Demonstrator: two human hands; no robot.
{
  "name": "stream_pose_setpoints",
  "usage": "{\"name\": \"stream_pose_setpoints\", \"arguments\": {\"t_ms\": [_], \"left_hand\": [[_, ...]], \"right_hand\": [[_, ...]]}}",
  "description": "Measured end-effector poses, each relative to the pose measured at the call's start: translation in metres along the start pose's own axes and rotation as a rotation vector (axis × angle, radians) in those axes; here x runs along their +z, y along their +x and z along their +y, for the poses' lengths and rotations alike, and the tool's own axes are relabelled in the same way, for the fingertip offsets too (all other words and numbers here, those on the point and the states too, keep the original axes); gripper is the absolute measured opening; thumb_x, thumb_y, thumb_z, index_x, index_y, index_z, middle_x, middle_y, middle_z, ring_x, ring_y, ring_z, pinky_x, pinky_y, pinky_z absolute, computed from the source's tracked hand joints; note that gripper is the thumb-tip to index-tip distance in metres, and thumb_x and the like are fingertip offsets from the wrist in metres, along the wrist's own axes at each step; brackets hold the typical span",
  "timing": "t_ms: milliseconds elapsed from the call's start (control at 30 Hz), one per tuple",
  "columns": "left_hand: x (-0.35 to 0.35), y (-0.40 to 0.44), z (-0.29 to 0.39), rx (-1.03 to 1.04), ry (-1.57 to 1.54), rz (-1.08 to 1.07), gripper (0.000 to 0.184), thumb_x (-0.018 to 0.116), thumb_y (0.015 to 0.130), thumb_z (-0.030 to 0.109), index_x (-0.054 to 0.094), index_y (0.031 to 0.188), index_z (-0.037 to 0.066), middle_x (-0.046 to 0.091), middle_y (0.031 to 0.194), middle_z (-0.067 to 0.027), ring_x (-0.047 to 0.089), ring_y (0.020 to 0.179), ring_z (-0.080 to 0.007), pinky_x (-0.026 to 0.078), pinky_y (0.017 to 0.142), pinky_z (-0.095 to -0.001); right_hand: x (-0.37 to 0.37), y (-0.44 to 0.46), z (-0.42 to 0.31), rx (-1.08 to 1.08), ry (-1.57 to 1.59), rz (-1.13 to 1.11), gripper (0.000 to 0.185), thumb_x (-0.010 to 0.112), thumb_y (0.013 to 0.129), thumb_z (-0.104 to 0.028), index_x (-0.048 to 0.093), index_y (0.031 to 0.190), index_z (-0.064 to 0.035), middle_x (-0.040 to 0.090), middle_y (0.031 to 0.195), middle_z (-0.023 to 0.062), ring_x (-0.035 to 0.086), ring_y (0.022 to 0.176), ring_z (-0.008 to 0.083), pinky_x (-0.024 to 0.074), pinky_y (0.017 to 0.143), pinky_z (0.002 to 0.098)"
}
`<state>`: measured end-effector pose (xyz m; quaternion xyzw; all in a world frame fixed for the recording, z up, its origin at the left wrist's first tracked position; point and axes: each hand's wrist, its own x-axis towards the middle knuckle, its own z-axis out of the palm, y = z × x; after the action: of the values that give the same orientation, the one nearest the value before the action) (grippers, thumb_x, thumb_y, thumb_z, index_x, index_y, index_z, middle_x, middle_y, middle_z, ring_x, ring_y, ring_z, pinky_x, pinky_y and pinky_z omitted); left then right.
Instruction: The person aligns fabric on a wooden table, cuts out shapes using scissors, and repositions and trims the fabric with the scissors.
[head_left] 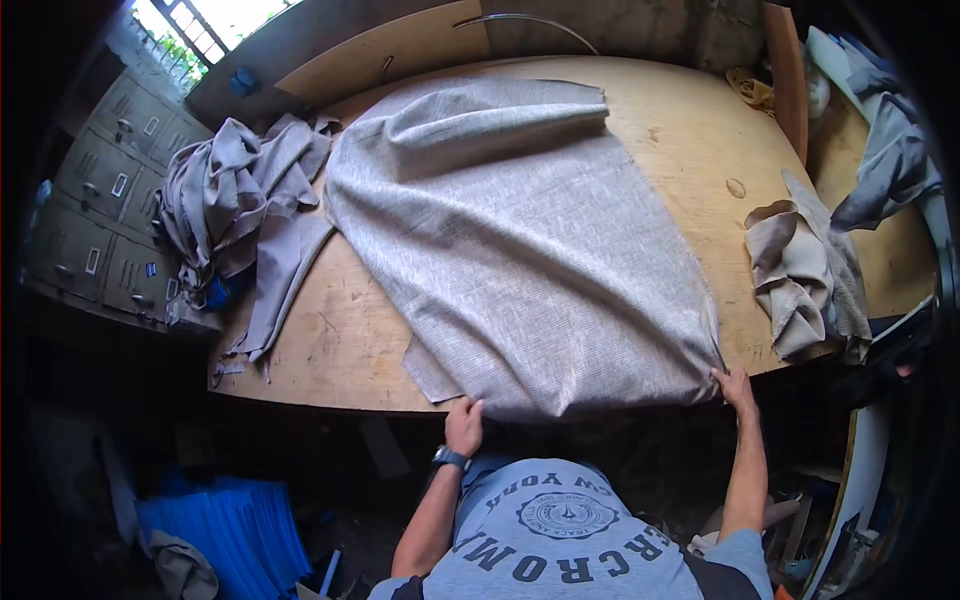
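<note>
A large piece of grey woven fabric (560, 260) lies across the wooden table (340, 340), with long folds running through it and its near edge at the table's front. My left hand (464, 426) is closed on the near edge of the fabric, left of centre, with a dark watch on the wrist. At the near right corner my right hand (736, 388) grips the fabric, which is bunched there. The fingertips of both hands are partly hidden by cloth.
Crumpled grey cloth (235, 190) is heaped on the table's left side, beside metal lockers (110, 190). Beige fabric scraps (795, 270) lie at the right edge. An upright wooden board (787, 85) stands at back right. Blue sheets (230, 540) are stacked below left.
</note>
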<state>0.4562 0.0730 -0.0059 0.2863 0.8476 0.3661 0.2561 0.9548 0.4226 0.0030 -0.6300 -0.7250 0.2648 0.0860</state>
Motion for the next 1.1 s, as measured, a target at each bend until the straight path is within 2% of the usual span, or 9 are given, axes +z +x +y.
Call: {"name": "stream_pose_setpoints", "arguments": {"t_ms": [167,400,500,633,667,767,867,933,1100], "left_hand": [[-0.105,-0.036,0.026,-0.101,-0.703,0.315,0.011,0.052,0.096,0.011,0.061,0.096,0.006,0.060,0.092,0.0014,0.053,0.083,-0.0095,0.044,0.077,-0.0270],[-0.313,0.040,0.212,0.154,-0.950,0.997,0.060,0.049,0.100,0.041,0.046,0.140,-0.004,0.045,0.146,-0.0208,0.041,0.136,-0.0324,0.032,0.113,-0.0432],[-0.408,0.127,0.232,0.684,0.697,1.107,0.070,0.049,0.098,0.047,0.042,0.143,-0.006,0.047,0.140,-0.0301,0.043,0.134,-0.0452,0.032,0.112,-0.0540],[-0.513,0.393,0.298,0.970,0.734,1.115,0.045,0.042,0.102,0.026,0.050,0.136,-0.002,0.058,0.127,-0.0273,0.054,0.120,-0.0430,0.042,0.104,-0.0442],[-0.484,0.409,0.374,0.634,0.102,1.053,0.040,0.040,0.101,0.023,0.055,0.132,0.003,0.063,0.117,-0.0254,0.059,0.112,-0.0419,0.045,0.101,-0.0435],[-0.489,0.534,0.433,0.992,0.712,1.198,0.028,0.044,0.097,0.017,0.063,0.114,0.006,0.067,0.108,-0.0184,0.064,0.099,-0.0367,0.052,0.088,-0.0435],[-0.418,0.558,0.449,1.135,0.234,0.293,0.043,0.049,0.098,0.025,0.055,0.130,-0.001,0.057,0.131,-0.0234,0.055,0.122,-0.0362,0.043,0.105,-0.0425],[-0.331,0.498,0.426,1.114,0.319,0.798,0.060,0.051,0.098,0.029,0.038,0.144,-0.007,0.041,0.148,-0.0268,0.040,0.139,-0.0369,0.030,0.116,-0.0420],[-0.257,0.436,0.204,0.931,0.331,0.436,0.051,0.056,0.100,0.020,0.044,0.142,-0.005,0.047,0.144,-0.0255,0.042,0.137,-0.0360,0.030,0.114,-0.0418]], "right_hand": [[-0.105,-0.080,-0.084,0.215,0.752,-0.215,0.031,0.070,0.090,-0.027,0.056,0.069,-0.0098,0.043,0.056,-0.0074,0.035,0.044,0.0030,0.0250,0.043,0.0228],[-0.174,-0.109,-0.196,-0.115,1.018,0.057,0.020,0.074,0.088,-0.020,0.060,0.080,-0.0086,0.051,0.063,-0.0073,0.041,0.051,0.0024,0.0279,0.044,0.0206],[-0.199,-0.075,-0.273,-0.123,1.051,0.071,0.022,0.070,0.089,-0.027,0.059,0.081,-0.0098,0.047,0.065,-0.0086,0.042,0.055,0.0035,0.0310,0.049,0.0210],[-0.222,0.050,-0.369,-0.238,0.903,0.202,0.028,0.061,0.096,-0.035,0.057,0.076,-0.0149,0.043,0.061,-0.0082,0.036,0.051,0.0040,0.0270,0.048,0.0234],[-0.229,0.087,-0.392,-0.283,0.909,0.223,0.034,0.060,0.097,-0.039,0.056,0.072,-0.0170,0.040,0.057,-0.0099,0.032,0.047,0.0035,0.0235,0.046,0.0243],[-0.253,0.231,-0.446,-0.640,0.819,0.589,0.035,0.066,0.094,-0.035,0.053,0.069,-0.0147,0.043,0.058,-0.0080,0.035,0.049,0.0039,0.0274,0.047,0.0246],[-0.246,0.291,-0.464,-0.772,0.918,0.747,0.018,0.063,0.098,-0.023,0.059,0.081,-0.0174,0.046,0.061,-0.0089,0.042,0.051,0.0048,0.0321,0.045,0.0246],[-0.222,0.222,-0.480,-0.457,0.618,0.697,0.032,0.065,0.095,-0.034,0.055,0.076,-0.0111,0.042,0.059,-0.0070,0.040,0.053,0.0039,0.0326,0.050,0.0249],[-0.082,0.182,-0.306,-0.285,-0.059,0.389,0.046,0.053,0.097,-0.047,0.059,0.108,-0.0031,0.066,0.086,0.0214,0.066,0.085,0.0368,0.0509,0.078,0.0473]]}}
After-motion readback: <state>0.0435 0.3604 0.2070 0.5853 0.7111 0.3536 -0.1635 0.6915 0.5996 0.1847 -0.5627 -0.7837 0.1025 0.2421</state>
